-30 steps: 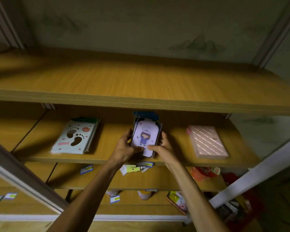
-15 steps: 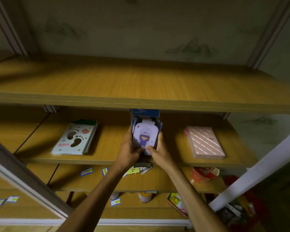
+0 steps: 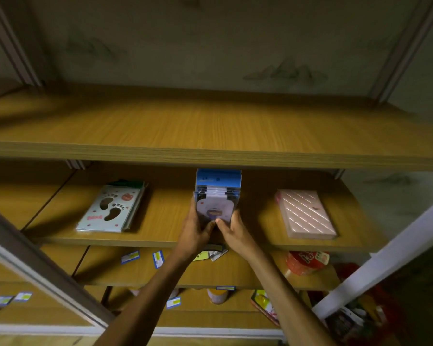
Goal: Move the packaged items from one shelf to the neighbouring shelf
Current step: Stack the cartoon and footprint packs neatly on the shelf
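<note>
wooden middle shelf [image 3: 160, 236] at the centre of the frame is carrying a stack of lilac cartoon packets [image 3: 216, 203] with blue headers. both hands are gripping it: the left hand [image 3: 194, 232] is curling round its left edge and the right hand [image 3: 235, 232] round its right, thumbs meeting on the front packet. whether the stack is resting on the board or lifted is hard to tell. a footprint pack [image 3: 111, 208] is lying to the left, a pink box [image 3: 306, 213] to the right.

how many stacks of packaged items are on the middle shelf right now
3. The footprint stack lies at the left, the purple stack in the centre is held by both hands, and the pink stack lies at the right. Others may be hidden under the upper shelf.
</note>
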A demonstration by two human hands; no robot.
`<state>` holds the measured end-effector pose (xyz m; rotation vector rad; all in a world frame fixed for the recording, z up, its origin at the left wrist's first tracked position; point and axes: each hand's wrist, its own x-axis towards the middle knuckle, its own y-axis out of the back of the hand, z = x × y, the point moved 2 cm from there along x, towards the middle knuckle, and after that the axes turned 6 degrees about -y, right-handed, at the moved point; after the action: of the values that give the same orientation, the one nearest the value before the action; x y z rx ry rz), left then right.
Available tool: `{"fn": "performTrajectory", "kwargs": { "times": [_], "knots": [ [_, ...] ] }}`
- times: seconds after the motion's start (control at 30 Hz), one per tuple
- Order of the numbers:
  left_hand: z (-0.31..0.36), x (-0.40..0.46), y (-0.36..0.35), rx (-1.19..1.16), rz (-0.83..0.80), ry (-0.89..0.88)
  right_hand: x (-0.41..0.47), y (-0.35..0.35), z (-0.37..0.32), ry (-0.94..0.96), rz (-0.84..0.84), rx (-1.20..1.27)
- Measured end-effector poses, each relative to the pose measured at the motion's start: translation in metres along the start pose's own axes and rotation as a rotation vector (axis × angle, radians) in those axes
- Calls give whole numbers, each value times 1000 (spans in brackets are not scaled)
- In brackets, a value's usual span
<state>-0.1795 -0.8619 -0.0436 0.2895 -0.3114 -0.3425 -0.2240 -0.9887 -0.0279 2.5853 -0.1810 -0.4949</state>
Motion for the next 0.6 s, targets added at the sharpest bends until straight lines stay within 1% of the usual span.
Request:
{"fn": "performTrajectory", "kwargs": {
  "times": [0.3,0.47,0.6],
  "knots": [
    [-6,1,-2,33,-5,-40,4,4,6,15,-7,-18],
    [-2,6,0,63,31,-74,6,6,3,23,6,-1],
    [-4,6,2,94,20,-84,8,6,7,32,8,-42]
  ]
}}
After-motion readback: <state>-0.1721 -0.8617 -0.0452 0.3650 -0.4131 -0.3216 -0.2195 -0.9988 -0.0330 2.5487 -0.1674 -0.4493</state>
